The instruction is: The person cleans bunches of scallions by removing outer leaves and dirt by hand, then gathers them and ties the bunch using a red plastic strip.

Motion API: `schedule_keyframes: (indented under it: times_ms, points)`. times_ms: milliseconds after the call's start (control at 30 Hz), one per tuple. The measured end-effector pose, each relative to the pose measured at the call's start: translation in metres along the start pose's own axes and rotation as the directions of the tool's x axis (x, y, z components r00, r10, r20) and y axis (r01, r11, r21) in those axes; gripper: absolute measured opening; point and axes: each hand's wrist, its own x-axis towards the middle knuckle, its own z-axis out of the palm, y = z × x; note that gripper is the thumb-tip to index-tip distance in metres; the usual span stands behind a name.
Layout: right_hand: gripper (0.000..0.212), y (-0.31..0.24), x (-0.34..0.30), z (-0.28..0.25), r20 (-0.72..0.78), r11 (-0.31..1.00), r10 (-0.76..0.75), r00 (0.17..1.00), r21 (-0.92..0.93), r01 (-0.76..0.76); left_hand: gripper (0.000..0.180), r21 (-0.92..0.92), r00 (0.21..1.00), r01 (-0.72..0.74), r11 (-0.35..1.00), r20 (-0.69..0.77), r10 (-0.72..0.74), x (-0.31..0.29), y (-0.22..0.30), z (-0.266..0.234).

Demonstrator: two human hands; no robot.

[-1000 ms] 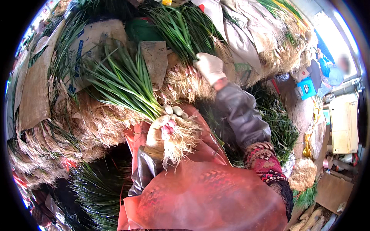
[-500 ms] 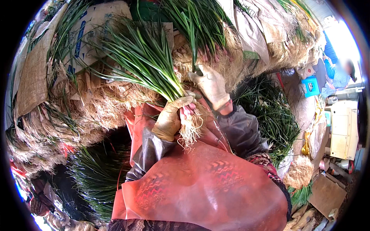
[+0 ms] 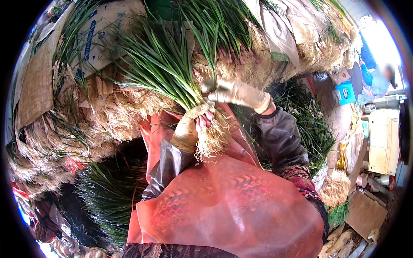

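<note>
Right hand [image 3: 241, 95] came beside onion bunch [image 3: 181, 86], near pile's edge [image 3: 258, 75].

Two hands [image 3: 186, 129], one held bunch [image 3: 161, 64] (apparently)

Left gloved hand [image 3: 186, 130]: closed round one green onion bunch [image 3: 170, 64]. Right gloved hand [image 3: 243, 95]: beside it, blurred. Onion heap [image 3: 107, 122]: roots lining near edge; pale sack [image 3: 109, 32] atop.

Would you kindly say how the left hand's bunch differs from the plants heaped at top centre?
The held bunch sits in the left hand; the heaped plants lie on the pile. The bunch's bulbs cluster tightly; the plants' bulbs form a row. Both have green leaves and pinkish bulbs.
</note>
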Motion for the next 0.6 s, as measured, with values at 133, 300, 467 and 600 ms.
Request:
schedule_keyframes:
  times_ms: [133,300,467,600]
  points:
    - [0.022,0.0,-0.018,0.006,0.052,0.946,-0.055,0.997,-0.318,0.068,0.025,-0.002,0.998,0.028,1.0,0.06,-0.027,0.0,0.001,-0.001]
    - [0.028,-0.003,-0.01,-0.008,-0.46,0.641,0.118,0.88,-0.641,-0.422,0.015,-0.235,0.912,-0.247,0.94,0.272,0.308,-0.004,-0.001,0.0]
    - [0.036,0.033,0.048,-0.034,-0.641,0.472,0.22,0.735,-0.59,-0.655,0.026,-0.39,0.882,-0.336,0.857,0.19,0.431,-0.029,0.024,0.016]
    - [0.03,0.036,0.056,-0.055,-0.47,0.64,0.534,0.703,-0.317,-0.699,0.034,-0.21,0.967,-0.237,0.949,0.041,0.251,-0.02,0.023,-0.013]
